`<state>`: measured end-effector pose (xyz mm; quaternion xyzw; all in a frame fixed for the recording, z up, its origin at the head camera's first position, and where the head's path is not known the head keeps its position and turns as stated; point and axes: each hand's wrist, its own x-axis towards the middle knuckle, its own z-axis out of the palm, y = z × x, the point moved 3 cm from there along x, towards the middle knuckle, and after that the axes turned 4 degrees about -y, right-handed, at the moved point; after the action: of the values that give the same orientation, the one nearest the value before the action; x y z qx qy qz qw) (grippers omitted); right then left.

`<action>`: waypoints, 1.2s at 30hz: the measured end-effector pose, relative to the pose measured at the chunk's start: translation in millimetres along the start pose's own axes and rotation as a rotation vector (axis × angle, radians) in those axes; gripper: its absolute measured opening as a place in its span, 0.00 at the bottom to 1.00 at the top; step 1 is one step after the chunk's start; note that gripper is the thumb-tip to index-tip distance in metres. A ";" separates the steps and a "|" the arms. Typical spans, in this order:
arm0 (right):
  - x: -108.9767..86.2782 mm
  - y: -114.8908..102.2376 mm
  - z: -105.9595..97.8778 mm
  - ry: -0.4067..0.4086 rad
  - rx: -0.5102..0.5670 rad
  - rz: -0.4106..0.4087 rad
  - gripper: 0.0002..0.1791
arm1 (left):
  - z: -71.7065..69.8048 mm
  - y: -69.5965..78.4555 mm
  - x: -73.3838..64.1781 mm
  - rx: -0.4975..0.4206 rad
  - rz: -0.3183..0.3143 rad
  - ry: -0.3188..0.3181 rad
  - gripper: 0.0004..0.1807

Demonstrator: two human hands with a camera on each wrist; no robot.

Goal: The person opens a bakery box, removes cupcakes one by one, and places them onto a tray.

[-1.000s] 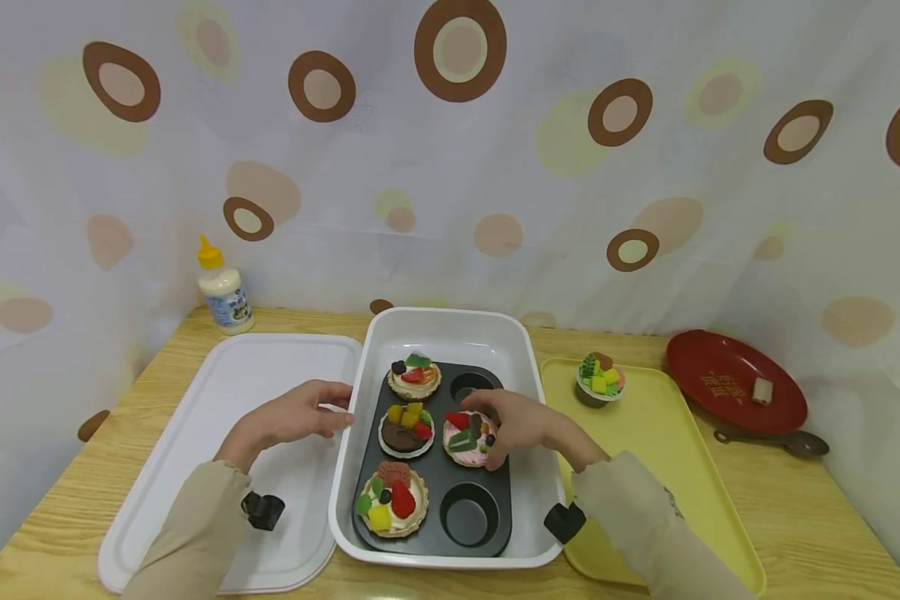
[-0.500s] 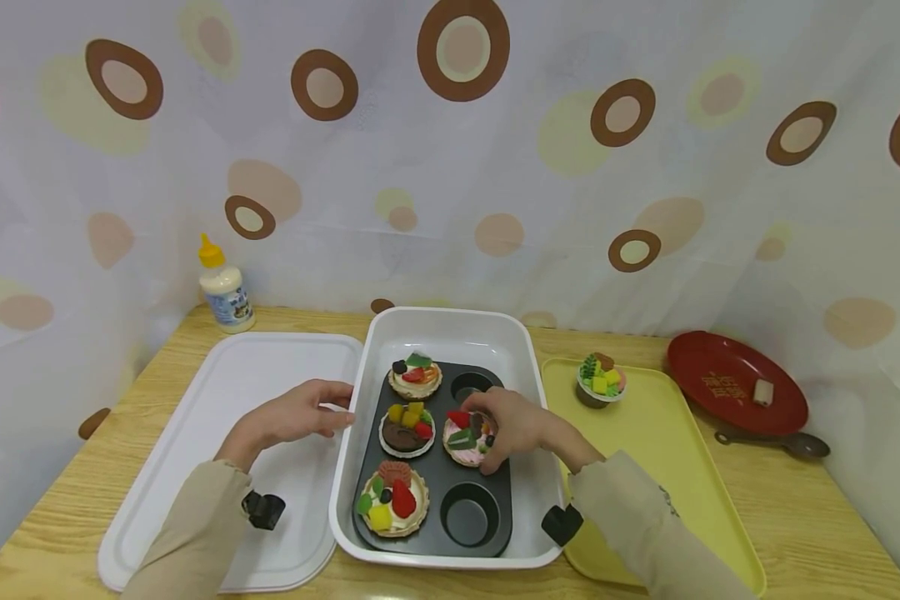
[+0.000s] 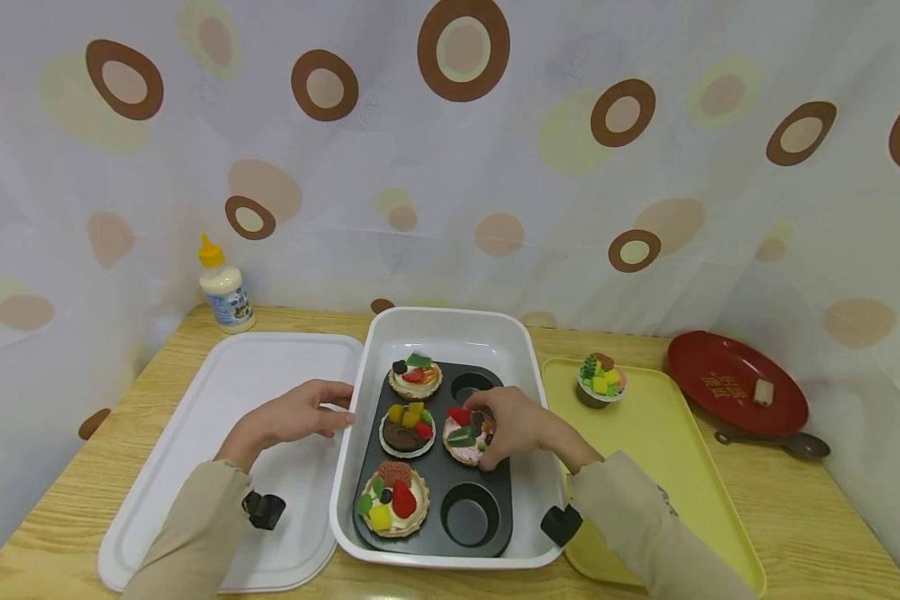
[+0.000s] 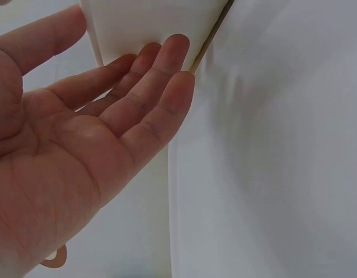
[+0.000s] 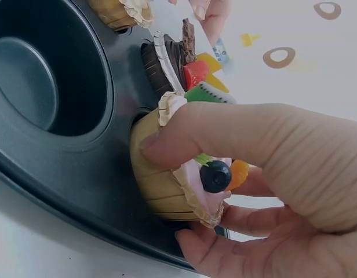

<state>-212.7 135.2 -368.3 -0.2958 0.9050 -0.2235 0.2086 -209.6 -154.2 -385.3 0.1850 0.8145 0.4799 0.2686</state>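
In the head view my right hand (image 3: 521, 427) pinches a toy fruit tart (image 3: 462, 453) with pink cream in the middle right cup of a dark muffin tin (image 3: 437, 477). The right wrist view shows my thumb on the yellowish pleated shell (image 5: 158, 182) and the other fingers at its far side; the shell stands partly above the cup. My left hand (image 3: 300, 412) has loosely extended fingers against the outer left wall of the white bin (image 3: 465, 340). The tin's left column holds a cream tart (image 3: 414, 380), a chocolate tart (image 3: 403, 437) and a biscuit-topped tart (image 3: 394, 504).
A white tray or lid (image 3: 270, 358) lies left of the bin. To the right is a yellow tray (image 3: 667, 467) bearing a toy cupcake (image 3: 600, 383). Beyond it are a red plate (image 3: 708, 354) with a small beige block (image 3: 762, 392) and a dark spoon (image 3: 804, 445). A yellow-capped bottle (image 3: 227, 296) stands back left.
My right hand shifts slightly left over the pink tart, covering a bit more of it. My left hand stays in place.
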 end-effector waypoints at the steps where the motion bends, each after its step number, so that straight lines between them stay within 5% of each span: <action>1: 0.0 -0.3 0.0 -0.001 0.002 0.005 0.39 | 0.0 -0.2 0.1 0.000 0.000 -0.001 0.27; 36: 1.6 -0.6 -0.9 -0.004 -0.003 0.048 0.39 | -2.1 -2.0 0.4 -0.001 0.024 -0.022 0.26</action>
<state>-214.0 134.1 -367.6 -0.2749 0.9118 -0.2164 0.2151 -211.2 -156.4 -386.4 0.1999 0.8089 0.4814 0.2721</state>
